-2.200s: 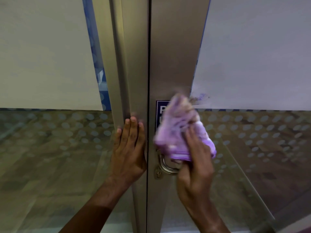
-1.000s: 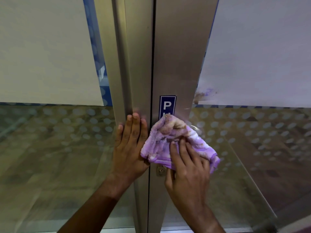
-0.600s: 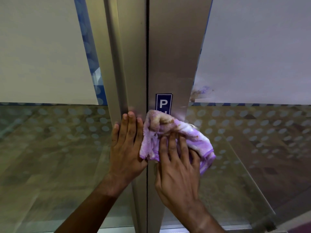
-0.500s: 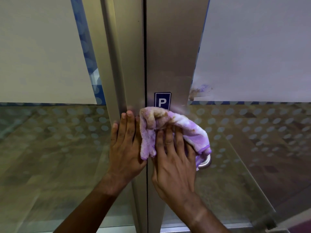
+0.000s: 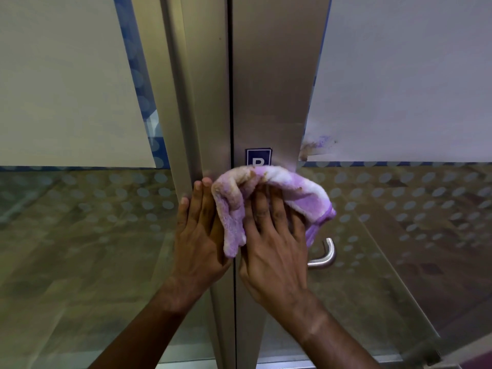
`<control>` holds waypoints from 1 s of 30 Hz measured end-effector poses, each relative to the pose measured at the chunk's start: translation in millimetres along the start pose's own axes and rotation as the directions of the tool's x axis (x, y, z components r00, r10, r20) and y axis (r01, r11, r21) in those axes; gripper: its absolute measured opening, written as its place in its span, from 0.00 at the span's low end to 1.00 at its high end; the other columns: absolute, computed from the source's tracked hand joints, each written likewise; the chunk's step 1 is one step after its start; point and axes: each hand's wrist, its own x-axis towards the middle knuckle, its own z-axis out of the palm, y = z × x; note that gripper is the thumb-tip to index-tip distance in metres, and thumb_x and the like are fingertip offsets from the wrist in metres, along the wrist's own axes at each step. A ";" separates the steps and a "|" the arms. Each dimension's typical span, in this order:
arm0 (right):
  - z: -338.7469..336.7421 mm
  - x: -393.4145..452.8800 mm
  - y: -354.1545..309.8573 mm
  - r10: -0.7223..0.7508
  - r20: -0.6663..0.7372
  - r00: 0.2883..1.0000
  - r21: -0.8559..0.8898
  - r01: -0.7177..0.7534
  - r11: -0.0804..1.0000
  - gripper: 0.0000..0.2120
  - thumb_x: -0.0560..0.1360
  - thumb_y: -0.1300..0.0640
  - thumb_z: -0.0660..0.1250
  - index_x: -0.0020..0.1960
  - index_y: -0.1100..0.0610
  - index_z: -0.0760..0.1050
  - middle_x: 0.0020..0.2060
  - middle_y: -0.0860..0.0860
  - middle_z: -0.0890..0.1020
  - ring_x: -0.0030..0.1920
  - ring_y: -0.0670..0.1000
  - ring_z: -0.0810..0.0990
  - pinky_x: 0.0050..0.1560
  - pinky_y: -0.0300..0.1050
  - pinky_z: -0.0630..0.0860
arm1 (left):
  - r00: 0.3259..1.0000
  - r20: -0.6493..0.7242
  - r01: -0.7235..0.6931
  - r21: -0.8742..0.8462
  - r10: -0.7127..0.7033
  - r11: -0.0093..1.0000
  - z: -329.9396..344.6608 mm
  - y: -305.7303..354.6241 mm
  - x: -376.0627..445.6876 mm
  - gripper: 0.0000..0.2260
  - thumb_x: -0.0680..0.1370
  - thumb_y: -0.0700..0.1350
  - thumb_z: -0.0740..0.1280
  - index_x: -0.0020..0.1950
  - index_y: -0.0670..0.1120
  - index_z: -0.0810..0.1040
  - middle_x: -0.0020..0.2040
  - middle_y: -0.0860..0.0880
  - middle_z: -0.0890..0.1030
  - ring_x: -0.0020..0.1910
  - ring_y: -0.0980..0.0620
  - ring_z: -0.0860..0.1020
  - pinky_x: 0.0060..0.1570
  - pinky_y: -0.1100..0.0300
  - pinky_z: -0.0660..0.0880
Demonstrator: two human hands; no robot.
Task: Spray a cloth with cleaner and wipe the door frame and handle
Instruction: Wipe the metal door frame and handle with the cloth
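Observation:
A purple and white cloth (image 5: pixel 292 187), stained brown in places, is pressed against the brushed-metal door frame (image 5: pixel 271 89) just below a small blue sign (image 5: pixel 258 157). My right hand (image 5: pixel 274 243) lies flat on the cloth, fingers spread upward, holding it to the metal. My left hand (image 5: pixel 199 235) rests flat on the neighbouring frame post (image 5: pixel 210 115), fingers together, touching the cloth's left edge. The curved steel door handle (image 5: pixel 324 255) shows to the right of my right hand, uncovered.
Glass panels with frosted dots (image 5: pixel 399 209) flank the frame on both sides. Pale sheets (image 5: pixel 66 89) cover the upper glass. A smudged brown and purple mark (image 5: pixel 316 145) sits at the lower left corner of the right sheet.
My right hand and the cloth slid up and left off the handle onto the frame, leaving the handle uncovered. My left hand has stayed pressed on the left post.

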 end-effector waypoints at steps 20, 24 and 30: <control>-1.0 13.0 -2.7 0.046 -0.104 0.994 0.082 -0.038 0.996 0.31 0.76 0.49 0.53 0.77 0.58 0.60 0.76 0.58 0.63 0.77 0.59 0.58 0.72 0.55 0.58 | 0.998 -0.001 0.064 -0.088 -0.064 0.994 -4.5 3.8 4.9 0.28 0.82 0.48 0.45 0.80 0.47 0.37 0.75 0.37 0.55 0.80 0.53 0.39 0.78 0.56 0.39; 8.2 -13.6 0.0 0.046 -0.035 0.998 0.078 -0.043 0.996 0.30 0.74 0.51 0.54 0.74 0.61 0.66 0.73 0.60 0.69 0.74 0.60 0.65 0.71 0.56 0.62 | 0.998 0.042 0.045 -0.046 -0.043 0.998 -1.8 -0.6 0.3 0.33 0.82 0.60 0.46 0.80 0.45 0.35 0.81 0.44 0.41 0.80 0.52 0.38 0.78 0.55 0.38; 6.4 -16.1 -0.5 0.041 -0.004 0.999 0.064 -0.041 0.997 0.29 0.73 0.51 0.56 0.72 0.59 0.70 0.71 0.60 0.71 0.72 0.60 0.68 0.68 0.55 0.67 | 0.998 0.061 0.010 -0.012 -0.009 1.000 -1.7 -0.3 -0.3 0.34 0.82 0.63 0.42 0.80 0.44 0.35 0.81 0.47 0.36 0.80 0.50 0.37 0.78 0.52 0.39</control>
